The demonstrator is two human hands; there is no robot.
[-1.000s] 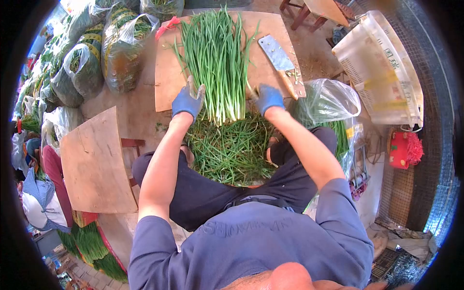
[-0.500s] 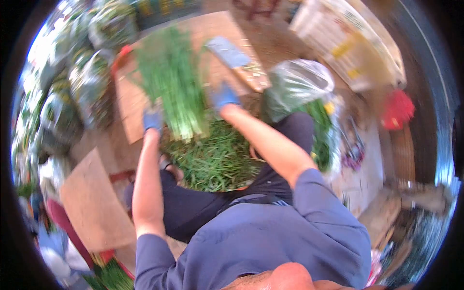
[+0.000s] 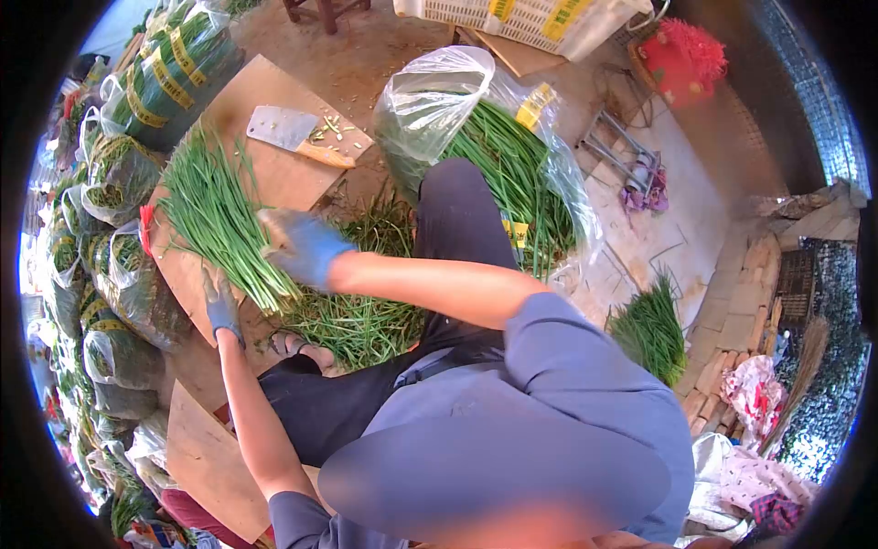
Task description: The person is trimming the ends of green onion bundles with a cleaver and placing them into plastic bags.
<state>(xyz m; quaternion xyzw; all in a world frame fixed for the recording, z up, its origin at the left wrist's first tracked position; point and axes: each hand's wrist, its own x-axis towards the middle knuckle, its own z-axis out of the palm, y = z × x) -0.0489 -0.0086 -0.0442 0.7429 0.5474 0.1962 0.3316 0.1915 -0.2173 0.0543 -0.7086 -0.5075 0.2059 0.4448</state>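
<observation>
A bunch of long green garlic chives (image 3: 215,215) lies on the wooden board (image 3: 265,82), its pale cut ends toward me. My left hand (image 3: 220,304), in a bluish-grey glove, is at the left of the stem ends with its fingers stretched out. On the other side, my gloved right hand (image 3: 309,247) rests against the edge of the bunch, fingers extended and not wrapped round it. A cleaver (image 3: 283,127) with a wooden handle lies on the board beyond the bunch, beside small cut bits.
Loose green trimmings (image 3: 357,325) cover the floor between my legs. To the right stands an open plastic bag (image 3: 430,82) full of chives. Packed bags (image 3: 137,284) line the left side. A white crate (image 3: 521,23) and a small metal stool (image 3: 622,151) are farther off.
The view has swung to the right, so board and cleaver appear farther left. My right hand has come across to the bunch's edge, and the bunch looks narrower.
</observation>
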